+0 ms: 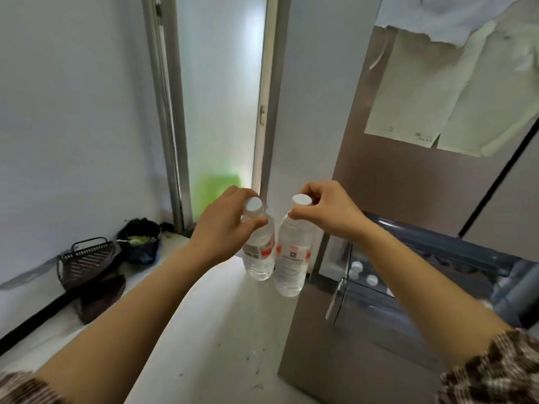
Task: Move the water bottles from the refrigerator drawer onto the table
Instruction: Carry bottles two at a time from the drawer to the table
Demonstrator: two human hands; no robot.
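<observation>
Left hand: the left hand [226, 225] reaches forward on a bare, outstretched arm. Its thumb and fingers pinch the neck of the left water bottle [261, 255] just under the white cap.
Right hand: the right hand [326, 212] is bent at the wrist, its fingers curled over and clamped on the neck of the right water bottle [291, 260]. The arm is bare up to a brown-and-white patterned sleeve [495, 371].
Bottles: both hang upright in the air, side by side and close to touching, at 9 o'clock from the refrigerator drawer [423, 255].
Drawer: it stands pulled out, with a dark grey-blue rim and white bottle caps [356, 268] showing inside. The right forearm crosses above it.
Around: the brown refrigerator front [393, 185] is at 1 o'clock, with creased pale paper sheets [437, 91] stuck on it. A frosted door [221, 97] is at 12 o'clock. A dark slotted basket [87, 258] and a black bag [140, 246] with green scraps sit at 9 o'clock by the wall.
Materials: the bottles are clear plastic with red-and-white labels, and the floor [218, 330] is pale and speckled.
</observation>
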